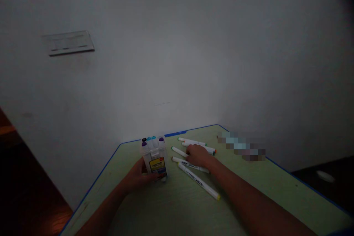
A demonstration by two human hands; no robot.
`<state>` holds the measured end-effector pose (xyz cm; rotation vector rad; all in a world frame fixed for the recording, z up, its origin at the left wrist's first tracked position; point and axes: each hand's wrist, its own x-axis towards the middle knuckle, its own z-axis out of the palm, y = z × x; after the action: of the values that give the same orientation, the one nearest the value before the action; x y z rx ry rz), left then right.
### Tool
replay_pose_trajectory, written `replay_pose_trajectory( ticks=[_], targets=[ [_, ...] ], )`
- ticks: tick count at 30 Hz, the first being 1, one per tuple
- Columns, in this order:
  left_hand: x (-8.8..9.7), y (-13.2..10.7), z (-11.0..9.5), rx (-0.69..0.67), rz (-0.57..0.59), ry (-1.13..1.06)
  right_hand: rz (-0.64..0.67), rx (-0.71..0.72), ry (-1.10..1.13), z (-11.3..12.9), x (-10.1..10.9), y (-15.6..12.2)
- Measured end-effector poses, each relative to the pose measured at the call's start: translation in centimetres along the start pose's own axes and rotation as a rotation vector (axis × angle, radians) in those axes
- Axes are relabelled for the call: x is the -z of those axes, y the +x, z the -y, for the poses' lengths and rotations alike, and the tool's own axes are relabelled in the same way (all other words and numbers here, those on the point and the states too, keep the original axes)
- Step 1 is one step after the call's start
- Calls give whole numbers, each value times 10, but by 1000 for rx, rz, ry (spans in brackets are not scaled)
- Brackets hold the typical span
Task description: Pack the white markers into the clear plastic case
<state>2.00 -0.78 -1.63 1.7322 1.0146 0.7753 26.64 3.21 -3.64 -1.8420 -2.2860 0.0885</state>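
Note:
My left hand (139,175) is wrapped round a clear plastic marker case (158,153) with a yellow and black label, which stands on the table at the left. Several markers with purple, black and light blue ends (149,140) stick up inside it. To the right, my right hand (197,155) reaches over loose white markers, its fingers curled down on a green-ended marker (178,151); the fingertips are partly hidden. Just below lies a brown-ended marker (177,159), partly under the wrist, and a yellow-ended marker (199,181). Beyond the hand are a green-ended marker (192,141) and an orange-ended marker (206,149).
The pale green table (166,210) has a blue edge and meets a grey wall (177,62) at the back. A blurred-out object (240,145) lies near the right edge. A switch plate (69,44) is fixed on the wall at upper left.

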Motion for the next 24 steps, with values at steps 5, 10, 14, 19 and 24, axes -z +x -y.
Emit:
replay_pose_trajectory(
  ticks=[5,10,14,19,24],
  targets=[
    [1,1,2,8,-18,52,-6,-18,33,2,2,-3],
    [4,2,9,29,-48,67,-32,-35,62,4,3,-5],
    [4,1,8,36,-71,52,-48,-41,58,3,1,-3],
    [2,1,1,36,-43,51,-31,-27,53,2,1,-3],
    [-2,2,-3,30,0,-3,12,-13,67,-1,4,-4]
  ],
)
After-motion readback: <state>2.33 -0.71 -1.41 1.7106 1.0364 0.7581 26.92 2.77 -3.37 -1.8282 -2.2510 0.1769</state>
